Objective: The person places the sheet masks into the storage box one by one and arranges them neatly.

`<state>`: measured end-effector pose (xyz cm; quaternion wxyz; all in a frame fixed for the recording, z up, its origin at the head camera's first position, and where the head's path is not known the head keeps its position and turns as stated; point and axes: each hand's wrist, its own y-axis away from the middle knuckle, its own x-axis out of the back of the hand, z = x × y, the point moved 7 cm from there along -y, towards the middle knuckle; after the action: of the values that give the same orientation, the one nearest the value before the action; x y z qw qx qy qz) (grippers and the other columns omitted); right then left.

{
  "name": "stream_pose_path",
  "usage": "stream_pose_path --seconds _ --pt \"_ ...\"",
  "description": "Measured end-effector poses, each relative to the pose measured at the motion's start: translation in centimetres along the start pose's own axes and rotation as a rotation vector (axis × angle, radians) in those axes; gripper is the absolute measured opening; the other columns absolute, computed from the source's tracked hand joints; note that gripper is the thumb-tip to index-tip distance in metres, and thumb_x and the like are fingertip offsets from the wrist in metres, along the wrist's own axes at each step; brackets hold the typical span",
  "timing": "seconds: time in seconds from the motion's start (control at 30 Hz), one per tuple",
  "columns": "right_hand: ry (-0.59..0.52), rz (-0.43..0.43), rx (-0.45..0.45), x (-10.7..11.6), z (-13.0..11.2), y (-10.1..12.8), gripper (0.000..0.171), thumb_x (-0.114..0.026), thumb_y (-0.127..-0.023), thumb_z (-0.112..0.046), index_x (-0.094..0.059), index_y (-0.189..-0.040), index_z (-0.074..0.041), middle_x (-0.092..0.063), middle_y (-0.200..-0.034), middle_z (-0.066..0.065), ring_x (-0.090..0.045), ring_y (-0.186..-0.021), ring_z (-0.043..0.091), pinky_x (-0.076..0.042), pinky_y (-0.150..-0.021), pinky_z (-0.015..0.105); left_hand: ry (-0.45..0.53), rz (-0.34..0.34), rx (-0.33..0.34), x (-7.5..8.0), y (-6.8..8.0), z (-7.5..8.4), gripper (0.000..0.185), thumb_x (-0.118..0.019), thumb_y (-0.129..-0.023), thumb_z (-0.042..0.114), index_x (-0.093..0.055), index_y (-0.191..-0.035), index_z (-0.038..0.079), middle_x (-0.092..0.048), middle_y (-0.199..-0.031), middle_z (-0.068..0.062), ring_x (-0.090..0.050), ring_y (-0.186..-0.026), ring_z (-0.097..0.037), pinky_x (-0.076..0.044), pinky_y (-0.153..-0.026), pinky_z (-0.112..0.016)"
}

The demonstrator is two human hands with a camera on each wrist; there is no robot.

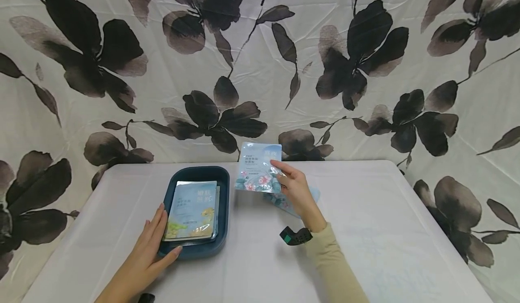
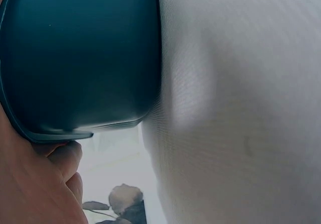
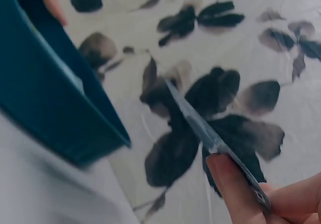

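Note:
A dark blue plastic tray (image 1: 222,242) stands on the table left of centre. Inside it lies a stack of pale blue sheet mask packets, the top packet (image 1: 192,208) printed with yellow and green flowers. Along the tray's left rim rest the extended fingers of my left hand (image 1: 146,244), its thumb at the near edge. My right hand (image 1: 298,190) pinches one flat sheet mask packet (image 1: 258,165) with pink flowers, raised above the table to the right of the tray. In the right wrist view, that held packet (image 3: 200,128) shows edge-on between thumb and fingers.
Another light blue packet (image 1: 284,202) lies on the table behind my right hand, partly covered by it. The table (image 1: 386,230) has a white cloth, and a flower-printed curtain (image 1: 292,68) hangs behind its far edge.

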<state>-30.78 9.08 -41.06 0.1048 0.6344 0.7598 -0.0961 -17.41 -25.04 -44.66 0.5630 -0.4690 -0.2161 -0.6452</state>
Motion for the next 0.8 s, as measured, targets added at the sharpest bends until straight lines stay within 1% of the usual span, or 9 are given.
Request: stream_pose_path --seconds 0.1,0.27,0.47,0.53,0.6,0.67,0.73,0.77,0.8 --pt "-0.005 -0.087 -0.014 -2.0 -0.1 0.4 0.047 -0.040 -0.099 0.007 -0.046 -0.146 0.000 -0.045 -0.147 0.016 -0.059 -0.105 0.014 -0.051 -0.074 0.018 0.013 0.008 -0.014 0.0 -0.2 0.2 0.097 -0.071 -0.092 0.034 -0.007 -0.159 0.003 0.005 -0.167 -0.006 -0.003 -0.152 -0.027 0.006 -0.121 -0.038" --pt "-0.082 -0.199 -0.065 -5.4 0.2 1.1 0.052 -0.041 -0.098 0.011 -0.041 -0.149 -0.001 -0.039 -0.153 0.013 -0.057 -0.118 0.020 -0.054 -0.088 0.024 0.036 0.014 -0.038 0.0 -0.1 0.4 0.098 -0.072 -0.092 0.030 -0.007 -0.159 0.003 0.003 -0.166 -0.008 -0.001 -0.152 -0.024 0.006 -0.121 -0.035" --pt "-0.167 -0.334 -0.124 -9.9 1.4 1.6 0.058 -0.041 -0.097 0.014 -0.035 -0.152 -0.001 -0.033 -0.157 0.014 -0.053 -0.125 0.021 -0.052 -0.093 0.026 0.035 0.008 -0.023 -0.1 0.1 0.1 0.098 -0.071 -0.092 0.034 -0.006 -0.159 0.005 0.004 -0.167 -0.007 -0.004 -0.152 -0.029 0.006 -0.121 -0.037" --pt "-0.154 -0.367 -0.141 -11.0 2.0 1.8 0.059 -0.041 -0.097 0.014 -0.034 -0.153 -0.002 -0.031 -0.159 0.012 -0.052 -0.124 0.020 -0.051 -0.092 0.023 0.036 0.001 -0.017 -0.2 0.1 0.1 0.098 -0.071 -0.092 0.035 -0.006 -0.159 0.005 0.004 -0.167 -0.006 -0.004 -0.152 -0.029 0.006 -0.121 -0.037" --pt "-0.112 -0.388 -0.155 -11.8 2.7 2.1 0.060 -0.043 -0.097 0.012 -0.034 -0.154 -0.003 -0.027 -0.161 0.010 -0.048 -0.127 0.020 -0.049 -0.094 0.025 0.038 -0.004 -0.015 -0.2 0.1 0.0 0.098 -0.071 -0.092 0.035 -0.006 -0.159 0.006 0.005 -0.167 -0.005 -0.003 -0.152 -0.028 0.006 -0.121 -0.037" --pt "-0.066 -0.405 -0.173 -12.5 3.4 2.3 0.060 -0.045 -0.097 0.010 -0.035 -0.154 -0.006 -0.023 -0.162 0.008 -0.043 -0.133 0.022 -0.046 -0.101 0.031 0.043 -0.005 -0.018 -0.1 0.1 0.0 0.098 -0.071 -0.092 0.034 -0.005 -0.160 0.006 0.005 -0.167 -0.005 -0.003 -0.152 -0.026 0.006 -0.121 -0.036" --pt "-0.034 -0.428 -0.185 -13.2 4.1 2.5 0.060 -0.046 -0.097 0.007 -0.035 -0.154 -0.008 -0.019 -0.164 0.006 -0.033 -0.141 0.023 -0.041 -0.108 0.040 0.051 0.002 -0.022 -0.1 0.1 0.0 0.099 -0.072 -0.092 0.032 -0.005 -0.160 0.007 0.004 -0.167 -0.006 -0.003 -0.152 -0.026 0.006 -0.121 -0.037" --pt "-0.033 -0.442 -0.196 -13.5 4.5 2.7 0.060 -0.046 -0.097 0.007 -0.034 -0.155 -0.008 -0.016 -0.164 0.006 -0.027 -0.145 0.023 -0.036 -0.111 0.045 0.054 0.003 -0.019 -0.1 0.1 0.1 0.099 -0.072 -0.092 0.032 -0.004 -0.160 0.008 0.004 -0.167 -0.005 -0.003 -0.152 -0.026 0.006 -0.121 -0.038" --pt "-0.038 -0.455 -0.213 -13.8 4.8 2.8 0.061 -0.046 -0.097 0.007 -0.034 -0.155 -0.009 -0.016 -0.165 0.006 -0.026 -0.146 0.025 -0.034 -0.112 0.049 0.058 0.007 -0.019 -0.2 0.1 0.1 0.099 -0.072 -0.092 0.032 -0.004 -0.160 0.008 0.004 -0.167 -0.005 -0.003 -0.152 -0.025 0.005 -0.121 -0.039"
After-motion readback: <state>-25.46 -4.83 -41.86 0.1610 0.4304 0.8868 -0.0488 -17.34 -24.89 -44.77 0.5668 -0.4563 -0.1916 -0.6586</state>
